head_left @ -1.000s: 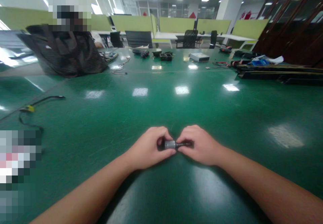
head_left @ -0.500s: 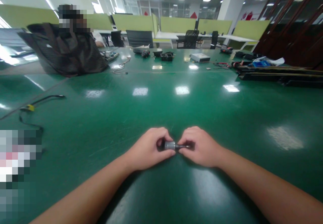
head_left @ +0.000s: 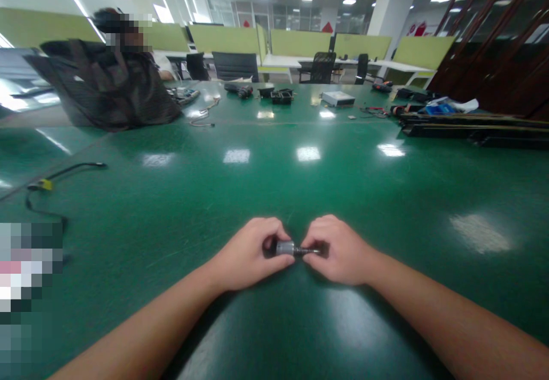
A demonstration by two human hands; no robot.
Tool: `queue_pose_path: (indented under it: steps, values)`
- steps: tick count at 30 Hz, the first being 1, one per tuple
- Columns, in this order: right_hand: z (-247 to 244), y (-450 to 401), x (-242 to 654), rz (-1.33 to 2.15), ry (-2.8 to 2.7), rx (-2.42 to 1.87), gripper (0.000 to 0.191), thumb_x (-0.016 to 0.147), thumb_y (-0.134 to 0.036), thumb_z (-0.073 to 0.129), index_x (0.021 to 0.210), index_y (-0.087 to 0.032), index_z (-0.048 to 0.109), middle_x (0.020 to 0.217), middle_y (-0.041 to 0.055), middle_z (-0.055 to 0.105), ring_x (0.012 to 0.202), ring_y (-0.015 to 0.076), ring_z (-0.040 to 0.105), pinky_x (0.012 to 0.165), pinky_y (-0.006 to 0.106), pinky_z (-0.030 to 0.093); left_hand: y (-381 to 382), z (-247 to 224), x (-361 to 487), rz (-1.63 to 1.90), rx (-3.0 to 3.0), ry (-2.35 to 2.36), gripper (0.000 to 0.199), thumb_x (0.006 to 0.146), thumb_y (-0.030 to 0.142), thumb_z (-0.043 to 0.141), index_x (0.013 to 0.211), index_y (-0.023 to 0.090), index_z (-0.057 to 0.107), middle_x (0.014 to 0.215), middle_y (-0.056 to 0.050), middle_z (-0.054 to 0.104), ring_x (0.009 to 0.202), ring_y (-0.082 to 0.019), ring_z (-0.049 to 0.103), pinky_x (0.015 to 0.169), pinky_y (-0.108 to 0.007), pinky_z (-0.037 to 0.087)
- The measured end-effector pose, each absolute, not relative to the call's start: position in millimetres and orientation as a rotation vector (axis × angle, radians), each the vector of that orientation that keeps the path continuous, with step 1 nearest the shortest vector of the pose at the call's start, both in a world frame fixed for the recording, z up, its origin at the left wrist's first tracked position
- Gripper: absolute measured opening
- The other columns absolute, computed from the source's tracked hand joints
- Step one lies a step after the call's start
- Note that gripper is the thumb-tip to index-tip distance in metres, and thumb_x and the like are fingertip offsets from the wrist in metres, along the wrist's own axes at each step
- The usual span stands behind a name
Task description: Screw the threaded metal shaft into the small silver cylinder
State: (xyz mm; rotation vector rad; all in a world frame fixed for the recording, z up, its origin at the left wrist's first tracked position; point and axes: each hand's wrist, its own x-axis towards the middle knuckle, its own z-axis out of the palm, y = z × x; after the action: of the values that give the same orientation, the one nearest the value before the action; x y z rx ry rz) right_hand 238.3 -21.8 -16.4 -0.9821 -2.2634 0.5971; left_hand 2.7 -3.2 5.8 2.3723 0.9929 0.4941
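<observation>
Low in the middle of the head view, my left hand (head_left: 253,254) is closed around a small grey cylinder (head_left: 285,248), thumb below and fingers above. A thin dark shaft (head_left: 306,250) runs from the cylinder's right end toward my right hand (head_left: 337,248). Thumb and fingers of my right hand pinch around that shaft. Both hands are just over the green table (head_left: 274,186), with a small gap between their fingertips. The far ends of the held piece are in shadow and hard to make out.
A dark bag (head_left: 120,91) stands at the back left, with a person (head_left: 165,68) partly hidden behind it. A black cable (head_left: 77,167) lies at the left. Farther back are a white box (head_left: 338,99), black parts (head_left: 282,96) and stacked dark strips (head_left: 472,127).
A little more of the thin shaft shows between my hands, and my left hand has shifted slightly left. The whole view has moved slightly.
</observation>
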Motion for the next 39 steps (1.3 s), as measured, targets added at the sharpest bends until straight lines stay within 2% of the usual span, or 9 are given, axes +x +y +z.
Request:
queue_pose_path:
  steps: [7, 14, 20, 28, 32, 36, 39]
  values:
    - [-13.8, -23.3, 237.5, 0.601, -2.280, -1.027, 0.006, 0.072, -0.015, 0.068, 0.077, -0.018, 0.067, 0.073, -0.0007, 0.067, 0.074, 0.0161, 0.059, 0.079, 0.033, 0.037, -4.3, 7.3, 2.9, 0.496, 2.370, 1.007, 0.016, 0.081, 0.030, 0.073, 0.087, 0.019, 0.063, 0.077, 0.002, 0.059, 0.071, -0.015, 0.054, 0.072, -0.029, 0.037]
    - [-10.1, -23.9, 241.4, 0.569, -2.330, -1.106, 0.005, 0.071, -0.014, 0.066, 0.074, -0.018, 0.064, 0.069, -0.0032, 0.062, 0.069, 0.0137, 0.055, 0.077, 0.032, 0.034, -5.5, 8.1, 2.6, 0.491, 2.359, 1.013, 0.018, 0.084, 0.034, 0.072, 0.087, 0.019, 0.063, 0.078, 0.001, 0.059, 0.072, -0.016, 0.052, 0.072, -0.029, 0.038]
    - [-6.3, -19.3, 254.0, 0.627, -2.365, -1.073, 0.009, 0.068, -0.010, 0.068, 0.071, -0.018, 0.063, 0.067, -0.0036, 0.061, 0.066, 0.0130, 0.055, 0.075, 0.030, 0.038, -5.2, 8.6, 2.2, 0.477, 2.352, 1.009, 0.020, 0.084, 0.037, 0.072, 0.088, 0.019, 0.064, 0.079, 0.000, 0.060, 0.074, -0.016, 0.053, 0.073, -0.029, 0.040]
    - [-2.0, -15.0, 267.5, 0.646, -2.344, -1.103, 0.012, 0.066, -0.006, 0.065, 0.067, -0.018, 0.063, 0.062, -0.0033, 0.059, 0.059, 0.0118, 0.053, 0.063, 0.025, 0.039, -4.9, 8.7, 2.8, 0.479, 2.347, 1.024, 0.019, 0.084, 0.036, 0.072, 0.087, 0.019, 0.064, 0.079, 0.001, 0.061, 0.073, -0.016, 0.055, 0.072, -0.029, 0.040]
    - [-4.8, -15.5, 263.3, 0.632, -2.336, -1.088, 0.011, 0.065, -0.007, 0.069, 0.068, -0.017, 0.064, 0.063, -0.0036, 0.059, 0.061, 0.0119, 0.053, 0.068, 0.027, 0.040, -4.2, 8.6, 2.1, 0.487, 2.342, 1.006, 0.019, 0.085, 0.036, 0.072, 0.087, 0.019, 0.063, 0.077, 0.002, 0.060, 0.071, -0.015, 0.055, 0.072, -0.028, 0.040]
    - [-9.3, -19.1, 250.0, 0.660, -2.276, -1.051, 0.007, 0.074, -0.014, 0.072, 0.079, -0.018, 0.070, 0.072, -0.0011, 0.066, 0.069, 0.0140, 0.059, 0.073, 0.030, 0.041, -4.1, 6.1, 1.3, 0.494, 2.348, 1.033, 0.019, 0.084, 0.035, 0.072, 0.088, 0.019, 0.063, 0.078, 0.001, 0.060, 0.073, -0.016, 0.055, 0.072, -0.029, 0.039]
    - [-12.6, -22.6, 239.4, 0.710, -2.239, -1.006, 0.021, 0.074, -0.013, 0.074, 0.093, -0.020, 0.072, 0.081, -0.0002, 0.070, 0.075, 0.0152, 0.062, 0.076, 0.030, 0.043, -4.8, 5.0, 1.9, 0.495, 2.359, 1.043, 0.022, 0.079, 0.032, 0.076, 0.091, 0.020, 0.063, 0.081, 0.001, 0.060, 0.075, -0.017, 0.055, 0.072, -0.030, 0.039]
